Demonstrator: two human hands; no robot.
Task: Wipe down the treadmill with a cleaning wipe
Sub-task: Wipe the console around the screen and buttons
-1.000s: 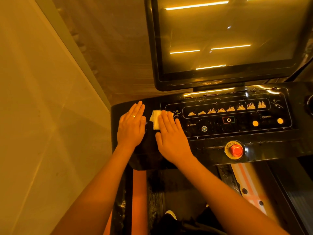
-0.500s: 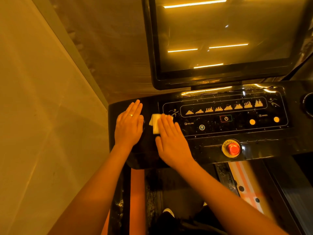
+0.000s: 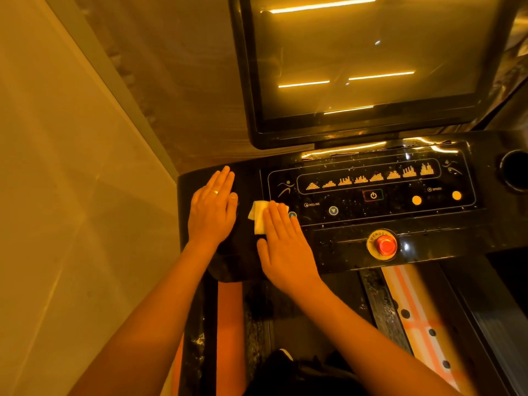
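Lying pressed under straight fingers, the folded white wipe [image 3: 258, 217] sat on the left end of the treadmill's console [image 3: 428, 238], at the edge of the control panel [image 3: 371, 207]. The right hand [image 3: 285, 247] held it down with an open palm, gripping nothing. The left hand [image 3: 213, 208] rested flat on the glossy black surface just beside it, likewise holding nothing. By my reading the job was early: pale specks dotted the panel (around the red emergency button [image 3: 384, 244] too), and the dark screen [image 3: 371, 58], cup holder [image 3: 514, 170] and speckled side rail [image 3: 383, 304] looked untouched. A pale wall [image 3: 57, 195] closed in on the left under amber light.
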